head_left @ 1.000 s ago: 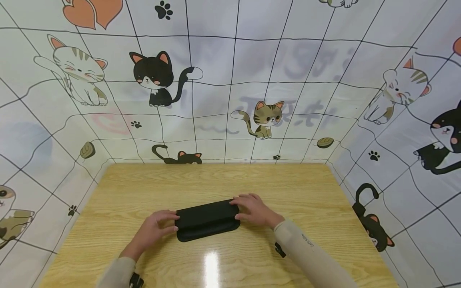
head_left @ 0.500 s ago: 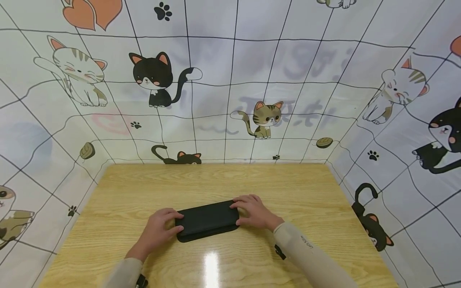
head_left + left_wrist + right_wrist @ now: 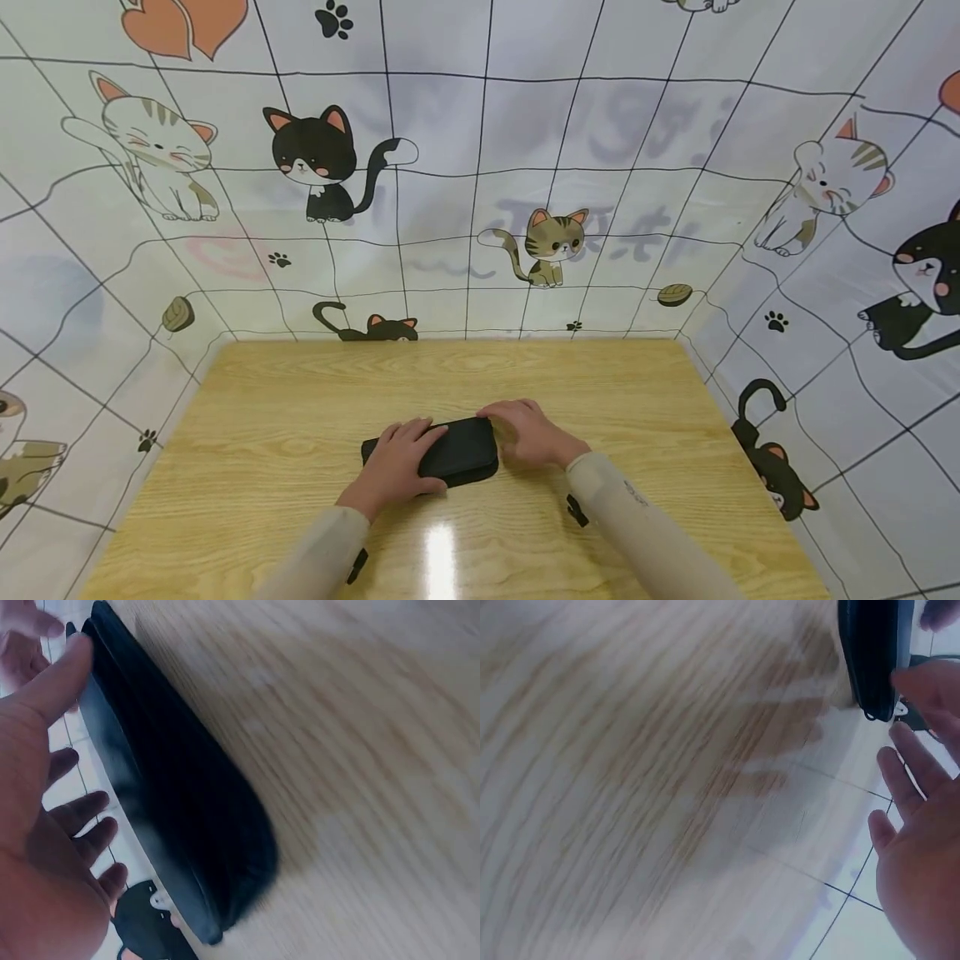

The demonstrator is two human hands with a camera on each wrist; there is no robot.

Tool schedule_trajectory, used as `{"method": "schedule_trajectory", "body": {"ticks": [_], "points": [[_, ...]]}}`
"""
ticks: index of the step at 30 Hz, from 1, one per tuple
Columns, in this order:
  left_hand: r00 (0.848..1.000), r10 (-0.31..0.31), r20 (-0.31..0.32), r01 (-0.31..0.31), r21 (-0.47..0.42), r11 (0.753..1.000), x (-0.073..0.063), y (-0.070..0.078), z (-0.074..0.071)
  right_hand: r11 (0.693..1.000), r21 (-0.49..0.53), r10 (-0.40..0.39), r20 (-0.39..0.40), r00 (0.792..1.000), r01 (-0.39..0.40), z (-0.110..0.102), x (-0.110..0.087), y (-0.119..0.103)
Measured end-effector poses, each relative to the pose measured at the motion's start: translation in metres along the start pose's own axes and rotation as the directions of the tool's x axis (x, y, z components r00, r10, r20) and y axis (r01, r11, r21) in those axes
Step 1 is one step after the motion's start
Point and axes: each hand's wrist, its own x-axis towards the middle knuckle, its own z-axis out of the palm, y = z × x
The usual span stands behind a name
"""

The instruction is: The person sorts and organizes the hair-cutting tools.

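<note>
A flat, oblong black case (image 3: 467,450) with rounded corners lies slightly aslant on the wooden table, its upper part folded down over the lower. My left hand (image 3: 397,462) lies across its left half, fingers spread and mostly straight, thumb along the front edge. In the left wrist view the layered long side of the case (image 3: 165,772) shows under the thumb. My right hand (image 3: 531,433) is at the right end of the case, fingertips by the far right corner. The right wrist view has that hand's fingers relaxed, the thumb beside the end of the case (image 3: 871,667).
The wooden table (image 3: 585,375) meets white walls (image 3: 450,125) on its back and sides, printed with cats and grid lines. A bright light reflection (image 3: 440,558) falls on the table's near part.
The upper part of the black case has come down over the lower. My left hand has moved from its left end onto its top; my right hand has backed slightly off the right end.
</note>
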Motion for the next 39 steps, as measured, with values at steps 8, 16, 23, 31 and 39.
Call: {"method": "schedule_trajectory", "body": {"ticks": [8,16,23,31,39], "points": [[0.999,-0.015,0.03,0.012,0.098,0.995,0.014,0.01,0.009,0.991,-0.047,0.121,-0.135,0.984,-0.128,0.011,0.013,0.002],[0.999,-0.033,0.02,0.03,0.121,0.992,0.014,0.013,0.008,0.991,-0.054,0.114,-0.152,0.982,-0.123,0.015,0.027,0.002],[1.0,-0.025,0.005,0.024,0.126,0.992,0.011,0.012,0.009,0.996,-0.065,0.053,-0.156,0.986,-0.064,0.017,0.033,0.005],[1.0,0.006,-0.031,-0.001,0.156,0.988,0.009,0.01,0.013,0.997,-0.048,0.056,-0.171,0.984,-0.065,0.019,0.036,0.007],[1.0,-0.009,-0.007,0.01,0.195,0.981,0.008,0.009,0.015,0.993,-0.062,0.083,-0.181,0.98,-0.096,0.02,0.039,0.006]]}}
